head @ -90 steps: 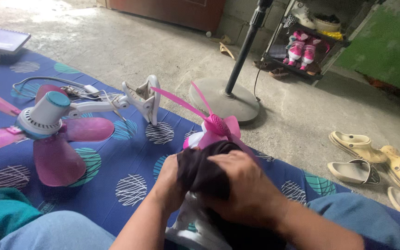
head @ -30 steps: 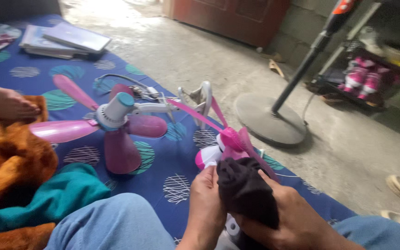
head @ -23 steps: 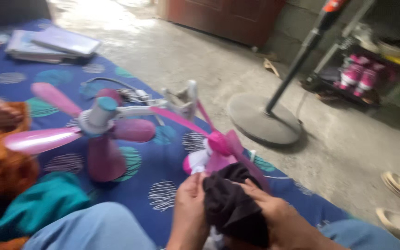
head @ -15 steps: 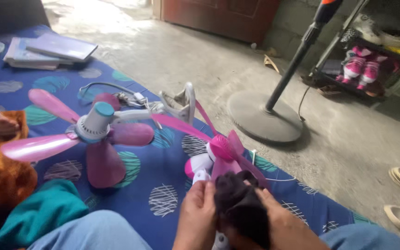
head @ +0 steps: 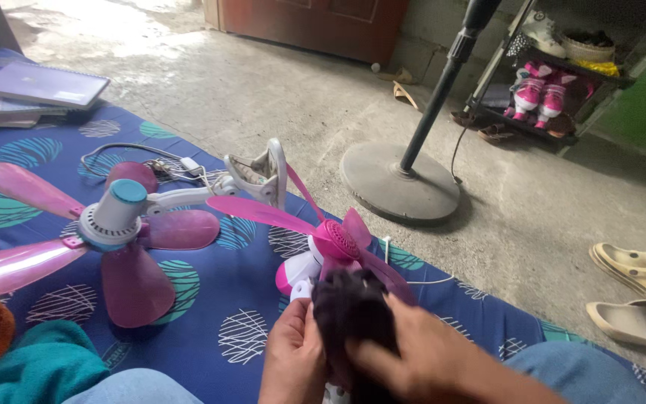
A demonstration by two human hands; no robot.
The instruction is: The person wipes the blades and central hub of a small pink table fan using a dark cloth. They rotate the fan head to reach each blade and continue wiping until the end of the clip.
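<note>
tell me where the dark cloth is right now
In the head view the dark cloth sits bottom centre, gripped between the left hand and right hand, pressed against the pink fan.

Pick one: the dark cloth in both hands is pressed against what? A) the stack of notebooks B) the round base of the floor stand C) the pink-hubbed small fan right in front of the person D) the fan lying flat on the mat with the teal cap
C: both the left hand and the right hand hold the dark cloth against the blades of the pink-hubbed fan, while the teal-capped fan lies untouched on the blue mat.

A home — shoe rack (head: 540, 97), floor mat (head: 226, 299), sandals (head: 637, 288) on concrete.
</note>
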